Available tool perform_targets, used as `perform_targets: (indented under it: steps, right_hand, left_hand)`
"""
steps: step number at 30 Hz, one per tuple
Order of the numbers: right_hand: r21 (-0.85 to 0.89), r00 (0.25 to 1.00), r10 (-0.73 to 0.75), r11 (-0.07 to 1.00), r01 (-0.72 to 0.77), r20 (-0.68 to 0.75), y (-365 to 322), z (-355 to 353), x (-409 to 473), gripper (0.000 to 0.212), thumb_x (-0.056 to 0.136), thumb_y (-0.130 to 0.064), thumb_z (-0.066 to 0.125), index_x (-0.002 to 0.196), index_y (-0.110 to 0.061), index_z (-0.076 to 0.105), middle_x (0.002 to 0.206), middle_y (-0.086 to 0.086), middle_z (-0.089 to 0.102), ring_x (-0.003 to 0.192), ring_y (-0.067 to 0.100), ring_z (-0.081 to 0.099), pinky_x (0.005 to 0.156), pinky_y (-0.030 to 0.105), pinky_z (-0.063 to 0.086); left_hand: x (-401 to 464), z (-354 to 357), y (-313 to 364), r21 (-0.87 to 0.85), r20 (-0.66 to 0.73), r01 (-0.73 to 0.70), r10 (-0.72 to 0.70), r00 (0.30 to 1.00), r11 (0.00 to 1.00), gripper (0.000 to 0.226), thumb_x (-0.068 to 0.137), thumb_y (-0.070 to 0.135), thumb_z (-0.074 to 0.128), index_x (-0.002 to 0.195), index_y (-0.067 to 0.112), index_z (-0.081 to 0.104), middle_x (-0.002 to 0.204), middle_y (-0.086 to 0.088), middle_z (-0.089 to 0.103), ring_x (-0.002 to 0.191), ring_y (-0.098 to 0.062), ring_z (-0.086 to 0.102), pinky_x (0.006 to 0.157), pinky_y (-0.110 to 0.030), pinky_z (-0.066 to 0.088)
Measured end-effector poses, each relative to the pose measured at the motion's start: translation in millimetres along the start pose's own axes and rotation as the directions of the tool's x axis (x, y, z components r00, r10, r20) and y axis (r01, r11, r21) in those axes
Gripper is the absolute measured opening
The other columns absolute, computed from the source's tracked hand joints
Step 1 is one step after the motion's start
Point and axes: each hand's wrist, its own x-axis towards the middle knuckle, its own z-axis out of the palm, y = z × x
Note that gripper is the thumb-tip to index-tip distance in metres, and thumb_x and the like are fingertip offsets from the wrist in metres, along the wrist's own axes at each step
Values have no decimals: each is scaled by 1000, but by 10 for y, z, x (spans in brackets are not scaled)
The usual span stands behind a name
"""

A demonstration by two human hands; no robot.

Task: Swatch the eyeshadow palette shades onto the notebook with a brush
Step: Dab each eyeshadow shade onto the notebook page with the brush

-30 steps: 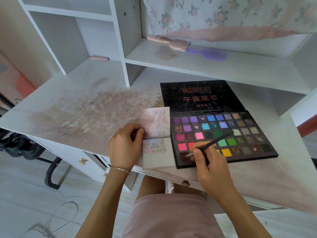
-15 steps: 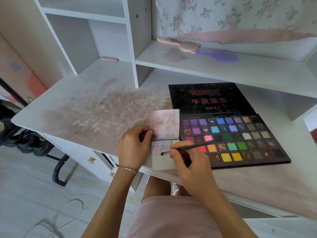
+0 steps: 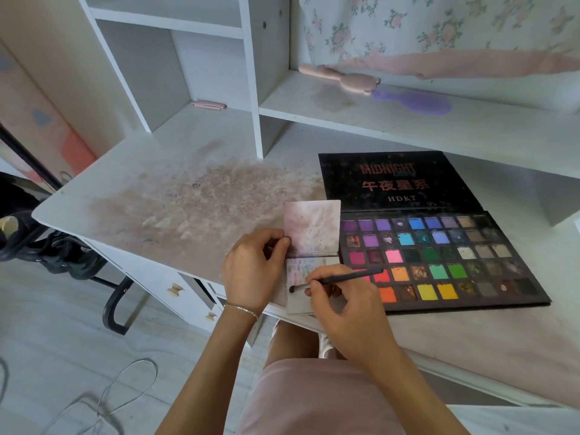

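Covering notebook point(image 3: 310, 233) lower page – right hand point(image 3: 348, 312) | brush point(image 3: 342, 280) tip visible

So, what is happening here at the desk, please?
A person is swatching eyeshadow. The right hand holds a thin dark brush with its tip on the lower page of a small open notebook, which already carries faint colour marks. The left hand grips the notebook's left edge. The open eyeshadow palette lies on the desk just right of the notebook.
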Motion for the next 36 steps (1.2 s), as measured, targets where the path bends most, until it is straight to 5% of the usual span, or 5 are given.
perform_targets:
  steps: [36]
  right_hand:
    - [-13, 1000, 6, 1000, -6, 13, 12, 4, 4, 11, 78, -18, 54, 82, -15, 65, 78, -1, 62, 72, 16, 61, 65, 38, 53]
  left_hand:
    - [-4, 10, 3, 16, -12, -9, 9, 1000, 1000, 10, 83, 22, 63, 87, 17, 71, 78, 0, 68, 71, -11, 52, 62, -24, 38]
